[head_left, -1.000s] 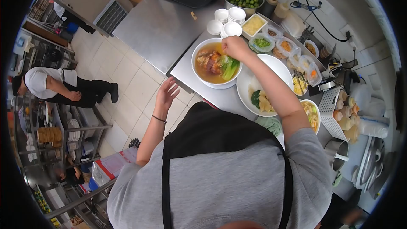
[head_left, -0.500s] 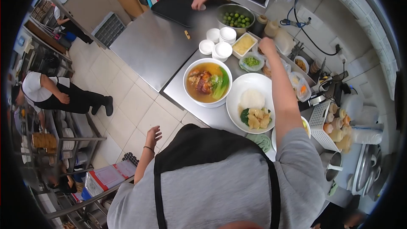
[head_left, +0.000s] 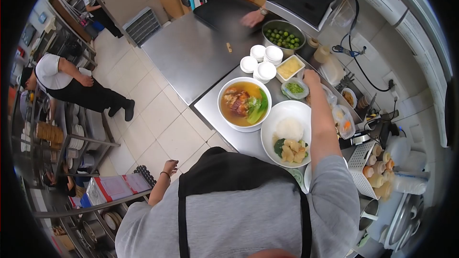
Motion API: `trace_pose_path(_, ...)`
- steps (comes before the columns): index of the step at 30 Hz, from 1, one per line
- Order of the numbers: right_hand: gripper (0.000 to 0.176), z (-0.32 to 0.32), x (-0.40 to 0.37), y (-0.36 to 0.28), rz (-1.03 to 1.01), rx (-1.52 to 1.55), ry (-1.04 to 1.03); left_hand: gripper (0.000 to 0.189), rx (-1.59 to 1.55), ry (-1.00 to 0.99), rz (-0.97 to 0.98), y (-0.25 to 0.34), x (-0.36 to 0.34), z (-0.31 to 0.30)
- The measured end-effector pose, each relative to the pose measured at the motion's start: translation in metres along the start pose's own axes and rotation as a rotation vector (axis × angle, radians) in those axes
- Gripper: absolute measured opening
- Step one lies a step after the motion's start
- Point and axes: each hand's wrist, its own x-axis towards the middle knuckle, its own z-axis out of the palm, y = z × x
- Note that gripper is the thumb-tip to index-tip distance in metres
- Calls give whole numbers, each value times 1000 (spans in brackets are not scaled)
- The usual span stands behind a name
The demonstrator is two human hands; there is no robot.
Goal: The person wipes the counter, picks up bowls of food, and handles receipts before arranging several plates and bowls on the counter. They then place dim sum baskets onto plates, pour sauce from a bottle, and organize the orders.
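Note:
My right hand (head_left: 311, 77) is stretched forward over the small containers on the steel counter, beside a bag of chopped green herbs (head_left: 295, 88). Its fingertips are hidden in or behind a container, so any hold is unseen. Low at the left, my left hand (head_left: 170, 166) hangs over the floor with its fingers curled, touching nothing visible. A soup bowl (head_left: 245, 102) with meat and leafy greens stands left of a white bowl (head_left: 270, 134) holding rice, broccoli and pale yellow pieces. Behind them are stacked white dishes (head_left: 264, 70) and a tub of yellow paste (head_left: 290, 67).
Across the counter, another person's hand (head_left: 252, 18) is near a black tray (head_left: 220, 12) and a pot of green limes (head_left: 284, 37). Another person (head_left: 71, 83) stands at the left shelves. A basket of bottles (head_left: 366, 162) stands at the right.
The view has shifted, so the counter items appear further right and lower. The fingers of my left hand are more curled now. The other person's hand looks more spread and blurred.

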Motion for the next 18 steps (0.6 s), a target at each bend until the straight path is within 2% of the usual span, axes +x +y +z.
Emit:
trace_pose_path(3, 16, -5, -1, 4, -60, 1, 12, 33, 8, 35, 1, 10, -6, 9)
trace_pose_path(4, 22, 11, 13, 14, -31, -65, -44, 34, 40, 27, 47, 10, -1, 10)
trace_pose_path(5, 22, 31, 25, 25, 3, -20, 57, 34, 52, 34, 87, 5, 9, 12)
trace_pose_path(7, 24, 36, 27, 29, -21, 33, 17, 33, 144, 77, 123, 3, 20, 18)
trace_pose_path(8, 22, 58, 42, 47, -76, 88, 22, 32, 191, 93, 146, 10, 15, 19)
trace_pose_path(10, 13, 54, 34, 48, -324, 97, 124, 36, 349, 115, 235, 14, 18, 17)
trace_pose_path(11, 16, 57, 36, 51, -384, 146, 211, 35, 327, 139, 189, 20, 8, 16)
trace_pose_path(13, 15, 52, 35, 48, -336, 24, 222, 34, 319, 139, 155, 23, 3, 15)
trace_pose_path(15, 14, 39, 30, 42, -224, 118, 121, 34, 284, 157, 133, 21, -1, 15)
trace_pose_path(18, 14, 100, 78, 104, -108, 568, 160, 34, 274, 179, 126, 8, -14, 18)
